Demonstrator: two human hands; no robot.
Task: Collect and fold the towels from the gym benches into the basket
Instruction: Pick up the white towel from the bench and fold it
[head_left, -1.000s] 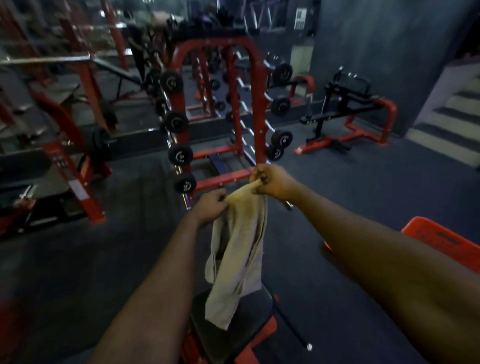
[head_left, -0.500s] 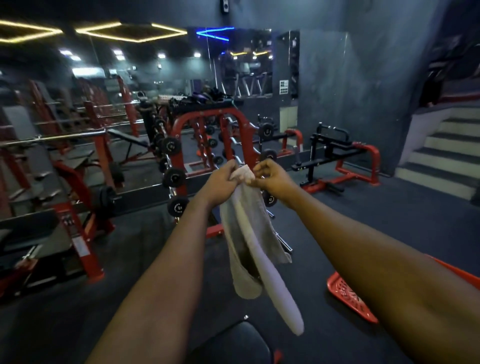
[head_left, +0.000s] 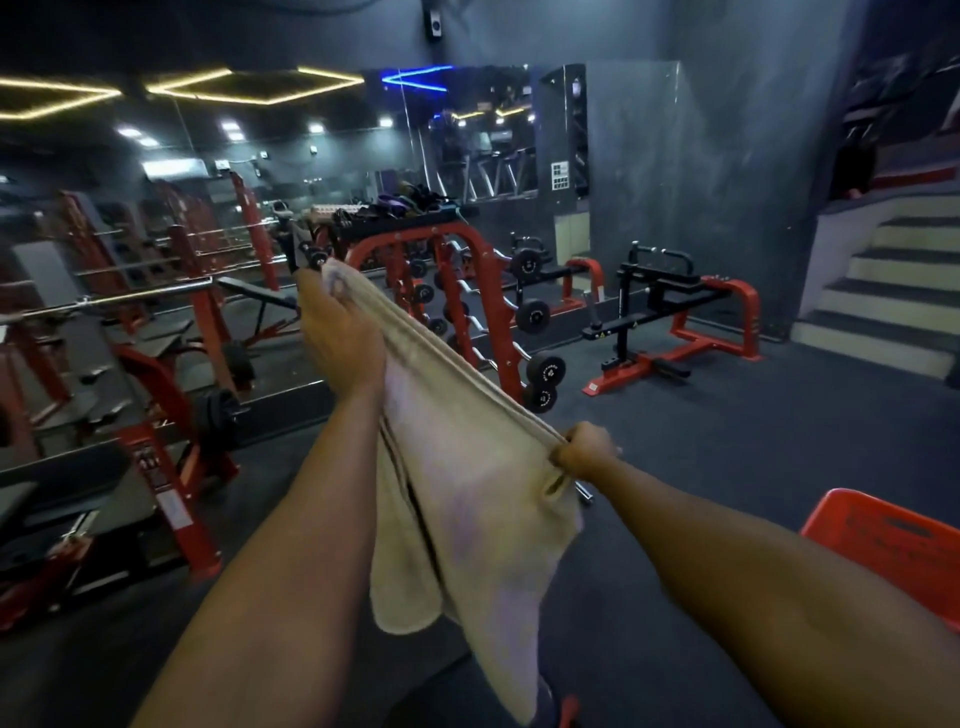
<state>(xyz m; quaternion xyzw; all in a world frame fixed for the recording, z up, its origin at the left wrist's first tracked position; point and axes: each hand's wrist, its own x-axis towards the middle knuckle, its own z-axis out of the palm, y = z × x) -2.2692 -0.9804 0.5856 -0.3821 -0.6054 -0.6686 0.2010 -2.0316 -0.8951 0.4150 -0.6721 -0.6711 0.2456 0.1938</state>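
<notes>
Half a second ago the two hands were held close together, both pinching the top of the towel (head_left: 467, 493), which hung below them as a narrow twisted strip. They have since been drawn apart. The left hand (head_left: 337, 332) has been raised and pushed further out, and a corner of the cloth is grasped in it, with the tip of that corner showing just above the knuckles. The right hand (head_left: 584, 452) has been brought lower and closer to the body, and it is clenched on the bunched far end of the same edge, with a small loop of hem showing just below the fist.

The upper edge is now pulled taut in a slanted line between the two hands. The rest of the cloth is spread wider beneath that line, although two loose lobes hang doubled over under the left forearm. The towel is held wholly in the air and nothing else is seen to touch it.

For the task, this is judged to mean that collection of this towel is finished and that it is being opened out as the first step of folding. No fold has yet been laid. The doubled part under the left hand will probably need to be shaken flat first.

The red basket (head_left: 893, 540) is seen low to the outer side of the right forearm, well apart from the towel, so placing is judged to be some steps away.
</notes>
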